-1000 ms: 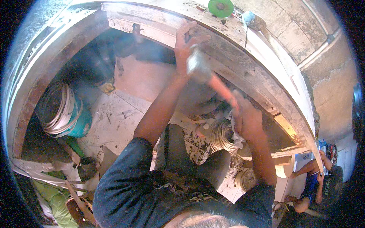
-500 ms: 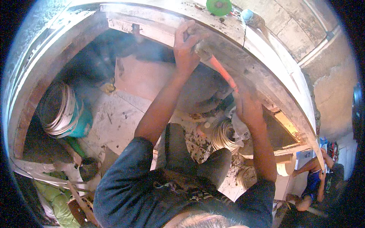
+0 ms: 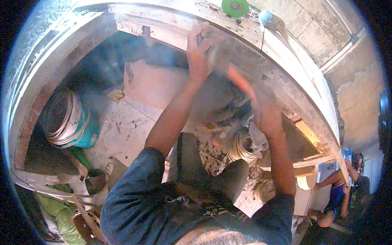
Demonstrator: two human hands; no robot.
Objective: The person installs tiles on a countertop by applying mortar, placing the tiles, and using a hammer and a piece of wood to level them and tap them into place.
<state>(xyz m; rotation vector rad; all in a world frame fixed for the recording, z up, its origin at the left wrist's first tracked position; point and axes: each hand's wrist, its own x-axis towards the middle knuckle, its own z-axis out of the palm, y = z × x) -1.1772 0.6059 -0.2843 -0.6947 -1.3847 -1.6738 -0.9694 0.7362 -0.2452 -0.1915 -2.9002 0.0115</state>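
Note:
At the far wooden rail (image 3: 261,67) of a curved frame, my left hand (image 3: 200,51) is closed, its curled fingers against the wood. Whatever it pinches cannot be made out. My right hand (image 3: 267,112), blurred by motion, grips a red-handled tool (image 3: 241,81) just below the rail. Its handle slants up and left, and its greyish end is smeared close to my left hand, so I cannot tell whether they touch. Below my right forearm is a pale, ribbed round object (image 3: 240,146), with a whitish crumpled piece (image 3: 257,136) beside it.
Nested buckets (image 3: 71,118), white and turquoise, lean at the left inside the frame. Dark debris litters the tiled floor (image 3: 118,122). A green disc (image 3: 235,7) and a blue-topped container (image 3: 266,17) lie beyond the rail. Another person (image 3: 339,196) is at the lower right.
The red-handled tool has shifted slightly and its far end is now more blurred. My left hand stays at almost the same place on the rail.

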